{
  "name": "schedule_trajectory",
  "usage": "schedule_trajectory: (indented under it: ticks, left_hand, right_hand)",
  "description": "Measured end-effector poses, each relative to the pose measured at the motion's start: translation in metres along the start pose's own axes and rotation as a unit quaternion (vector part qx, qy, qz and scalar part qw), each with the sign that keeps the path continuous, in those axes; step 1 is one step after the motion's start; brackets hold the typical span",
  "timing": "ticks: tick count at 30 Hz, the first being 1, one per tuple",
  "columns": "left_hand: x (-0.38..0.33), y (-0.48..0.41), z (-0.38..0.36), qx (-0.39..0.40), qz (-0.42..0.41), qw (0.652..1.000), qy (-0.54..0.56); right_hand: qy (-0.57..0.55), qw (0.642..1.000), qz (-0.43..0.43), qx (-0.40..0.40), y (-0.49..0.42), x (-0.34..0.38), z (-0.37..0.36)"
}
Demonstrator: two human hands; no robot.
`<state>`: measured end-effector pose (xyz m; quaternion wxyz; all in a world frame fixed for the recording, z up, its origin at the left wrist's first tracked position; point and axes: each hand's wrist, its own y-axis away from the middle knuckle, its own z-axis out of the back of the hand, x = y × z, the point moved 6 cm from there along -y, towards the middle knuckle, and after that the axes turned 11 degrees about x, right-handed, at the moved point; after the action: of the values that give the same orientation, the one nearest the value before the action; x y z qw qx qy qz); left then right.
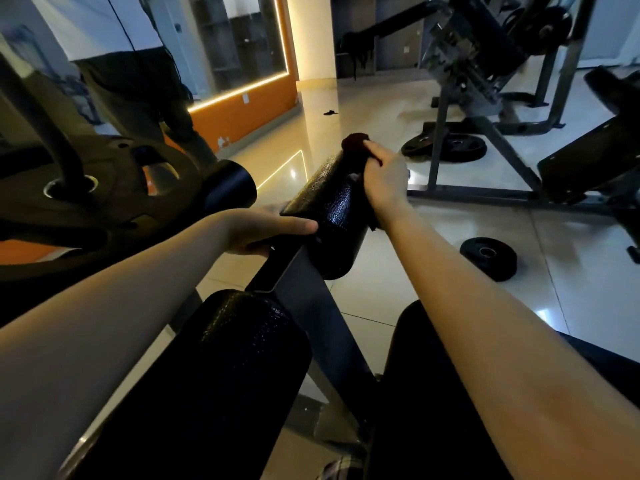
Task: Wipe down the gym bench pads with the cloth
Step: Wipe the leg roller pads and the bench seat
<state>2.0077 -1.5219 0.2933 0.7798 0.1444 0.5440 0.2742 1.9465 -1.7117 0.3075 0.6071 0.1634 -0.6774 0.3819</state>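
A person's right hand (pixel 384 174) held a dark cloth (pixel 355 142) against the far end of a black roller pad (pixel 332 202) on a gym bench. The fingers were bent over the bunched fabric, and a corner of it showed below the wrist. The left hand (pixel 263 230) gripped the pad's nearer end, thumb lying along the top and fingers curled underneath. The pad was a fat cylinder covered in black pebbled vinyl that caught the light in glossy patches. It was mounted crosswise on a dark metal arm (pixel 294 282). A second pad (pixel 235 358) of the same pebbled black sat lower on that arm, closer to the camera and untouched by either hand.

Under the bench lay a floor of pale, polished tiles (pixel 398 289) that mirrored the room's lights. A small weight plate (pixel 488 258) lay flat on the tiles to the right of the pad, and a larger one (pixel 450 147) sat farther back beside a grey machine frame (pixel 485 81). At far left a big plate (pixel 86 202) hung on a bar. Behind it stood an orange wall (pixel 242 112) with a mirror edged by a glowing light strip, next to a pale pillar (pixel 311 36). A small dark object (pixel 330 112) lay on the floor near the wall; what it was could not be told.
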Motion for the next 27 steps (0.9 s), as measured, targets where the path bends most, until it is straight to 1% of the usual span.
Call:
schedule_trajectory:
  ticks: [2,4,6,7,9,10,12,14,17,19,20,22,23,27]
  left_hand:
    - [-0.01,0.008,0.002,-0.012,0.021,0.997,-0.071]
    - [-0.021,0.013,0.006,-0.043,0.038,0.988,-0.146]
    - [-0.032,0.009,0.004,-0.057,0.016,0.975,-0.213]
    - [-0.037,0.006,-0.002,-0.063,0.001,0.962,-0.264]
    - [-0.037,-0.004,-0.01,-0.113,-0.019,0.919,-0.377]
    - [-0.036,-0.009,-0.01,-0.144,-0.029,0.906,-0.397]
    - [-0.034,-0.013,-0.007,-0.172,-0.059,0.911,-0.371]
    - [-0.033,-0.013,-0.005,-0.167,-0.074,0.919,-0.35]
    - [-0.035,-0.011,-0.007,-0.148,-0.064,0.927,-0.339]
    - [-0.036,-0.011,-0.008,-0.136,-0.053,0.938,-0.314]
    - [-0.036,-0.011,-0.009,-0.131,-0.053,0.944,-0.299]
    - [-0.037,-0.01,-0.011,-0.124,-0.065,0.953,-0.267]
    - [-0.037,-0.009,-0.011,-0.124,-0.072,0.957,-0.253]
    - [-0.036,-0.008,-0.012,-0.115,-0.09,0.967,-0.21]
  right_hand:
    - [0.014,1.0,-0.004,0.016,0.018,0.003,-0.002]
    - [0.018,0.999,0.021,0.031,0.057,0.002,-0.007]
    - [0.007,0.997,0.064,0.053,0.105,-0.003,-0.018]
    - [0.005,0.995,0.081,0.064,0.126,-0.002,-0.023]
    - [0.002,0.992,0.107,0.07,0.137,-0.002,-0.025]
    - [0.002,0.993,0.103,0.065,0.128,-0.003,-0.024]
    - [0.008,0.995,0.088,0.043,0.095,-0.007,-0.019]
    - [0.013,0.998,0.063,0.021,0.058,-0.013,-0.01]
    - [0.005,1.0,0.005,-0.028,0.012,-0.025,0.007]
    - [-0.021,0.998,-0.031,-0.041,-0.004,-0.032,0.013]
    - [-0.029,0.998,-0.036,-0.042,-0.004,-0.032,0.013]
    - [-0.045,0.998,-0.032,-0.035,0.014,-0.028,0.009]
    - [-0.048,0.998,-0.016,-0.03,0.032,-0.026,0.005]
    - [-0.039,0.996,0.081,0.025,0.133,-0.019,-0.021]
